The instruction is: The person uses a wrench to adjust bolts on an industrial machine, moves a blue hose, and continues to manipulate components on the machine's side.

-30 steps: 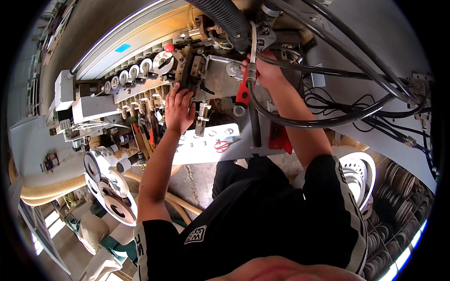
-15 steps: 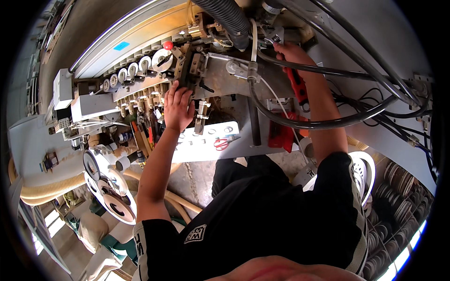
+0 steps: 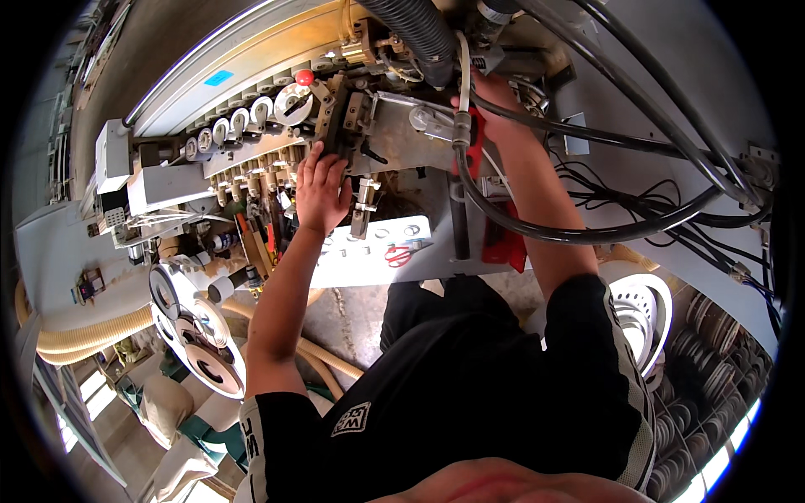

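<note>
My right hand (image 3: 496, 107) is closed round an adjustable wrench (image 3: 475, 144). Its red handle sticks out below my palm, and the grey jaw end is up among the machine parts under the thick ribbed black hose (image 3: 413, 40). Whether the jaws touch a nut is hidden. Fingers stretched out, my left hand (image 3: 322, 191) rests against the lower end of a dark metal block (image 3: 334, 117) on the machine. Close by are a lever with a red ball knob (image 3: 304, 77) and a small black clamping lever (image 3: 373, 153).
Black cables (image 3: 579, 225) loop across my right forearm. Red-handled scissors (image 3: 397, 256) lie on a white board (image 3: 344, 267) below the machine. A red case (image 3: 503, 241) sits to its right. Several rollers (image 3: 239, 120) line the machine at left. A white stool (image 3: 658, 302) stands at right.
My right hand has moved left with the wrench, whose handle has swung left to hang nearly straight down. My left hand stays at the metal block. The view has shifted slightly.
</note>
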`<move>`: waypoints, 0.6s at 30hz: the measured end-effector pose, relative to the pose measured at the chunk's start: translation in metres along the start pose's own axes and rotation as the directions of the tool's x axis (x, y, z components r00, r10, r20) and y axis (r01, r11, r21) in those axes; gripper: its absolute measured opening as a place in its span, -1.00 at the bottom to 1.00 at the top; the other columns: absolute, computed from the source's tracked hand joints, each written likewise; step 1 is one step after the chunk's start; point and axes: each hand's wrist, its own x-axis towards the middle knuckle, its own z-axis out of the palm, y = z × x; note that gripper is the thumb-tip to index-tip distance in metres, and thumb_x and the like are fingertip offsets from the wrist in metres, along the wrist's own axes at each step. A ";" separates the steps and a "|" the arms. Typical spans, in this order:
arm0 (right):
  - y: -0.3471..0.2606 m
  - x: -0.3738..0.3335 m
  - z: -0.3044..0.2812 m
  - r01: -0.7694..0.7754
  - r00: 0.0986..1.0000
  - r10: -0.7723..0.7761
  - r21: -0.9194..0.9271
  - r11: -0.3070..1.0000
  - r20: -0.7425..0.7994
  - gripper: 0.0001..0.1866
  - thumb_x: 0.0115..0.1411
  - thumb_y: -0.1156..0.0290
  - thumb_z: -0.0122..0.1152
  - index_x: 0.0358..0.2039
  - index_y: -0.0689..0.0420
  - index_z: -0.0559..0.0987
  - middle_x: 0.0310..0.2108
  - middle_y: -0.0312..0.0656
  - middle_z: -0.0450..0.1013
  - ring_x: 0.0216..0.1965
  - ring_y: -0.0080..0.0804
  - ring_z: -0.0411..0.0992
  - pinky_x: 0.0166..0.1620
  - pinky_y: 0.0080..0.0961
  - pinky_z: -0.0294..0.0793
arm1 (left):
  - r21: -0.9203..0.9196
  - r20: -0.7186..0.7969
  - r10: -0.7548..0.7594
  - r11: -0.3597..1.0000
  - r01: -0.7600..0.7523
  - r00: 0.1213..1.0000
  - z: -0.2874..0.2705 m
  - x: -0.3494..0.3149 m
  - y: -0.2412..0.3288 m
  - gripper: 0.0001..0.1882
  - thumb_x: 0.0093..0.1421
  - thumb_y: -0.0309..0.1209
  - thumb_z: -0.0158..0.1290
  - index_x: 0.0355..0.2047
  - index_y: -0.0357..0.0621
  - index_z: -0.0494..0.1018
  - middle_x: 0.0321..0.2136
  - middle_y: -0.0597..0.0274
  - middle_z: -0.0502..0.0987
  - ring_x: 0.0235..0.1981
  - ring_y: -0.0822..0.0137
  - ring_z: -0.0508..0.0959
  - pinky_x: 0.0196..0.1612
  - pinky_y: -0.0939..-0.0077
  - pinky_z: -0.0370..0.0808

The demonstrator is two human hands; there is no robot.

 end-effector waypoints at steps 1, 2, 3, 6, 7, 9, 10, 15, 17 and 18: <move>0.004 0.002 0.006 -0.021 0.999 0.023 0.068 0.997 -0.023 -0.66 0.40 0.17 0.22 -0.14 0.19 0.41 -0.44 -0.19 0.42 -0.47 -0.34 0.50 -0.50 -0.30 0.66 | -0.005 -0.007 0.004 1.000 -0.004 1.000 0.001 0.001 0.001 -0.63 0.20 -0.30 0.12 0.02 -0.04 0.52 0.11 0.18 0.46 0.42 0.04 0.20 0.43 -0.04 0.14; 0.012 0.003 0.012 0.023 1.000 -0.024 0.149 0.989 0.008 -0.71 0.41 0.17 0.18 -0.28 0.16 0.47 -0.46 -0.25 0.46 -0.43 -0.30 0.55 -0.40 -0.25 0.64 | -0.011 -0.013 0.009 1.000 -0.009 1.000 0.001 0.002 0.002 -0.63 0.20 -0.30 0.12 0.02 -0.04 0.52 0.10 0.18 0.46 0.42 0.04 0.20 0.43 -0.04 0.14; 0.016 0.000 0.015 0.023 0.997 -0.039 0.242 0.970 0.061 -0.73 0.41 0.19 0.18 -0.28 0.15 0.47 -0.44 -0.25 0.46 -0.42 -0.29 0.56 -0.39 -0.24 0.64 | -0.008 -0.009 0.009 1.000 -0.009 1.000 0.002 0.003 0.002 -0.64 0.20 -0.30 0.12 0.02 -0.04 0.52 0.10 0.18 0.46 0.42 0.04 0.20 0.43 -0.04 0.14; 0.029 -0.013 0.014 0.004 0.998 -0.024 0.323 0.946 0.056 -0.78 0.44 0.21 0.14 -0.24 0.11 0.47 -0.39 -0.24 0.47 -0.38 -0.27 0.57 -0.37 -0.22 0.65 | -0.002 -0.002 0.019 1.000 -0.019 1.000 0.005 0.007 0.001 -0.65 0.21 -0.30 0.11 0.01 -0.04 0.52 0.10 0.19 0.46 0.42 0.05 0.20 0.43 -0.04 0.14; 0.021 -0.030 0.020 -0.032 0.998 0.018 0.265 0.964 0.053 -0.73 0.44 0.16 0.13 -0.20 0.12 0.44 -0.41 -0.24 0.46 -0.43 -0.30 0.53 -0.40 -0.26 0.62 | 0.001 0.000 0.010 1.000 -0.010 1.000 0.003 0.003 0.001 -0.65 0.21 -0.31 0.11 0.01 -0.04 0.52 0.11 0.19 0.46 0.42 0.05 0.20 0.42 -0.04 0.15; 0.001 -0.060 0.026 -0.099 0.995 0.095 0.147 0.984 0.034 -0.64 0.46 0.06 0.12 -0.13 0.14 0.39 -0.45 -0.22 0.42 -0.54 -0.36 0.46 -0.44 -0.34 0.56 | 0.005 0.000 -0.002 1.000 0.002 1.000 0.001 -0.002 0.001 -0.65 0.21 -0.31 0.11 0.01 -0.03 0.52 0.11 0.19 0.46 0.42 0.05 0.19 0.42 -0.04 0.15; 0.001 -0.064 0.016 -0.038 0.999 0.036 0.183 0.982 0.019 -0.61 0.45 0.03 0.14 -0.16 0.16 0.43 -0.45 -0.23 0.44 -0.55 -0.39 0.45 -0.46 -0.38 0.53 | 0.003 -0.001 0.001 1.000 -0.001 1.000 0.002 -0.001 0.001 -0.65 0.21 -0.30 0.11 0.01 -0.03 0.52 0.10 0.19 0.46 0.42 0.05 0.19 0.42 -0.04 0.15; -0.018 -0.048 -0.054 -0.003 1.000 0.004 -0.298 0.955 0.002 -0.52 0.40 -0.07 0.17 -0.27 0.17 0.49 -0.51 -0.24 0.45 -0.59 -0.47 0.44 -0.54 -0.45 0.47 | 0.003 -0.015 0.010 1.000 -0.010 1.000 0.001 -0.002 0.001 -0.65 0.20 -0.30 0.11 0.01 -0.03 0.52 0.10 0.19 0.45 0.42 0.05 0.19 0.42 -0.04 0.15; -0.038 -0.033 -0.073 0.026 1.000 -0.016 -0.517 0.855 0.025 -0.46 0.37 -0.17 0.16 -0.31 0.14 0.49 -0.56 -0.30 0.41 -0.63 -0.51 0.39 -0.57 -0.47 0.42 | -0.008 -0.017 0.013 1.000 -0.013 1.000 0.001 0.001 0.002 -0.65 0.20 -0.30 0.11 0.00 -0.03 0.52 0.09 0.18 0.46 0.42 0.05 0.19 0.42 -0.04 0.15; -0.049 -0.028 -0.074 0.046 0.998 -0.016 -0.602 0.797 0.056 -0.43 0.34 -0.23 0.15 -0.33 0.12 0.49 -0.59 -0.34 0.36 -0.66 -0.53 0.34 -0.59 -0.49 0.38 | -0.008 -0.017 0.013 1.000 -0.013 1.000 0.001 0.001 0.001 -0.65 0.20 -0.30 0.11 0.00 -0.03 0.52 0.09 0.18 0.45 0.42 0.05 0.19 0.42 -0.04 0.15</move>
